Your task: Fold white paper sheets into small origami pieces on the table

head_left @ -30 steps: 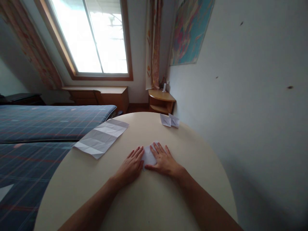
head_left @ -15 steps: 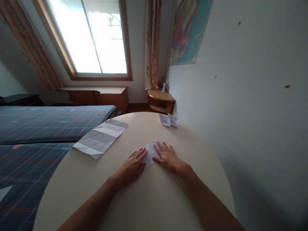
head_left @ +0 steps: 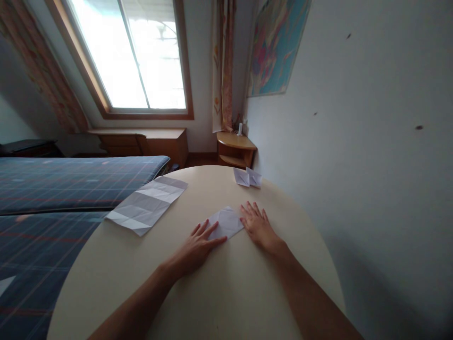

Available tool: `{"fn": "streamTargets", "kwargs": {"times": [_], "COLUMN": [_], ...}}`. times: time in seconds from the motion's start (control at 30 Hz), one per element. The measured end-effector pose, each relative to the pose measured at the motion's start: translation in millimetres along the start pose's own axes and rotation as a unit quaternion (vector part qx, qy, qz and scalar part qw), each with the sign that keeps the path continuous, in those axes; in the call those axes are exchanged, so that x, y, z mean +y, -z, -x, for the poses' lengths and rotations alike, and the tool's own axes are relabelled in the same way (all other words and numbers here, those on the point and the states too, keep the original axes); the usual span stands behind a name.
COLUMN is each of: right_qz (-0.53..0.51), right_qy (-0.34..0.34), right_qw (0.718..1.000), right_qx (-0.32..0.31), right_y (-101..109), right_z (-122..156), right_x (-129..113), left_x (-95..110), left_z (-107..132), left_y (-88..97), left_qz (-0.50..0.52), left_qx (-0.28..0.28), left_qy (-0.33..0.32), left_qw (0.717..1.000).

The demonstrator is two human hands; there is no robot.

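I log, through the head camera: one folded white paper [head_left: 229, 223], lying flat near the middle of a round cream table [head_left: 219, 293], between the two hands; one left hand [head_left: 198, 244], palm down, fingers spread across the paper's left part; I read its grip as released, resting on the sheet and clasping nothing; one right hand [head_left: 258, 227], palm down on the tabletop just beside the paper's right corner, fingers parted, grip likewise released; whether its thumb touches that corner I cannot tell; one larger creased sheet [head_left: 150, 205], along the table's far left edge; two small folded paper pieces [head_left: 241, 177], side by side near the far right edge; beyond, I list one blue plaid mattress [head_left: 78, 184], one wooden corner stand [head_left: 236, 140], one wood-framed window [head_left: 159, 61].
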State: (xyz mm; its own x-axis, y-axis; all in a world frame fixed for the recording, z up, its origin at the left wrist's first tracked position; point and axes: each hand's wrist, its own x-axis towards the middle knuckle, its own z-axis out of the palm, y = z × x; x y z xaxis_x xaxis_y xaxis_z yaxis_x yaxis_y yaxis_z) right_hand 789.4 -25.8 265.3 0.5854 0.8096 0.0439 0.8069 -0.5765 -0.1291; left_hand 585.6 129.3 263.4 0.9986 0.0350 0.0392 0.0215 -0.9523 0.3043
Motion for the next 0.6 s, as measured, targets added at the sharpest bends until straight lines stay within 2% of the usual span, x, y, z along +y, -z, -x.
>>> {"fn": "streamTargets", "kwargs": {"times": [0.13,0.23,0.33,0.4,0.47,0.6], "right_qz": [-0.024,-0.078,-0.112,-0.117,-0.115,-0.103], "right_qy": [0.035,0.13,0.199,0.191,0.154,0.083], "right_qw": [0.997,0.984,0.972,0.975,0.981,0.991], "right_qx": [0.063,0.092,0.048,0.006,-0.016,-0.015], "right_y": [1,-2,-10,-14,-16,-12], "right_z": [-5,-5,-3,-2,-3,-8], "right_x": [-6,-21,-34,-37,-35,-27], "left_x": [-1,-2,-4,-5,-4,-2], "left_z": [0,0,-1,-1,-1,0], "left_y": [-1.2,-0.3,-0.6,-1.7,-2.8,-3.8], "left_qz": [0.001,0.008,0.013,0.014,0.01,-0.022], "left_qx": [0.006,-0.002,0.002,0.005,0.013,0.051], "left_qy": [-0.014,-0.033,-0.039,-0.038,-0.026,0.05], "left_qw": [1.0,0.999,0.999,0.999,1.0,0.997]}}
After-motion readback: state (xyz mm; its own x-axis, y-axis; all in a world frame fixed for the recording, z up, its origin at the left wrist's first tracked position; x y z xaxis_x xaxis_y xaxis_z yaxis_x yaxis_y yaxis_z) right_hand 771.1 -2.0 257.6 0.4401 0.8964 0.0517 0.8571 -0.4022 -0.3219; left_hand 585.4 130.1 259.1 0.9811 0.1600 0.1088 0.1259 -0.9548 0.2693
